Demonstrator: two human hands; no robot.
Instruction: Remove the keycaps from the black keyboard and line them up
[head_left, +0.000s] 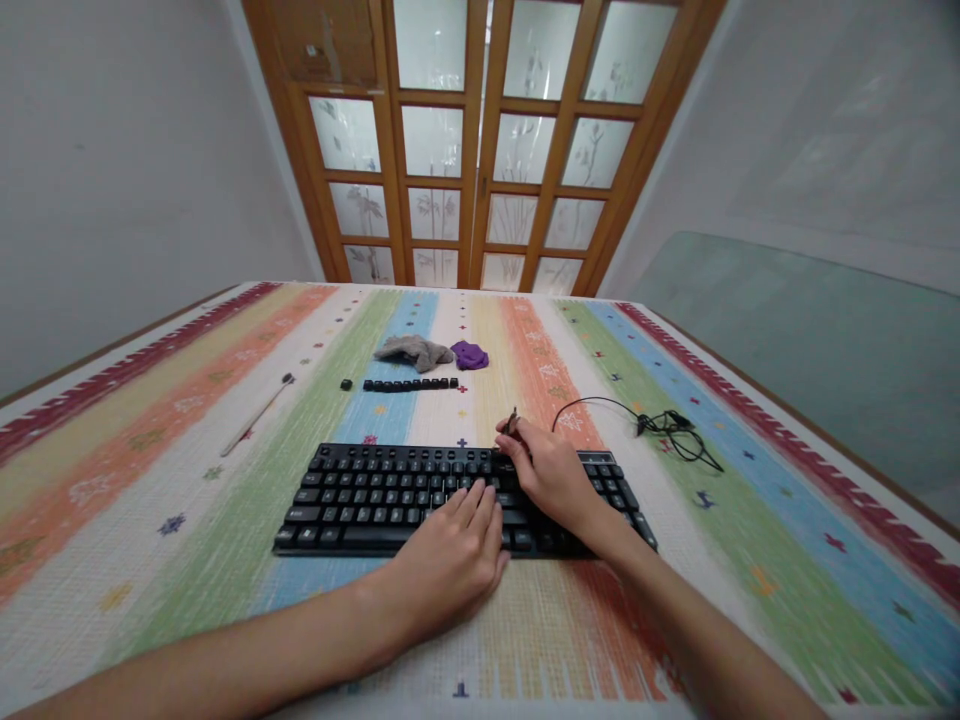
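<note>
The black keyboard (pixel 367 500) lies on the table, right under both hands, and its long side runs across in front of the person. The left hand (pixel 459 545) rests on the lower middle part of the keyboard, palm down. Its fingers are nearly straight and pressed close together. The right hand (pixel 551 475) is just beside it, over the right part of the keyboard. Its thumb and fingers pinch a small dark thing (pixel 513 422) that pokes up past the fingertips; it is too small to tell what it is. Past the hands and a bit to the left, a row of small black keys (pixel 410 384) sits on the cloth, and one single key (pixel 346 384) sits apart at its left end. Just behind that row are a gray rag (pixel 416 352) and a purple rag (pixel 469 355), touching each other. Well to the left of the hands lies a thin stick (pixel 257 418) with a dark tip at its far end. To the right of the right hand, a black wire (pixel 675 425) curls into a messy bundle. Under everything is a stripy tablecloth (pixel 750 560). Far past the hands stand brown doors (pixel 433 135) with glass squares.
</note>
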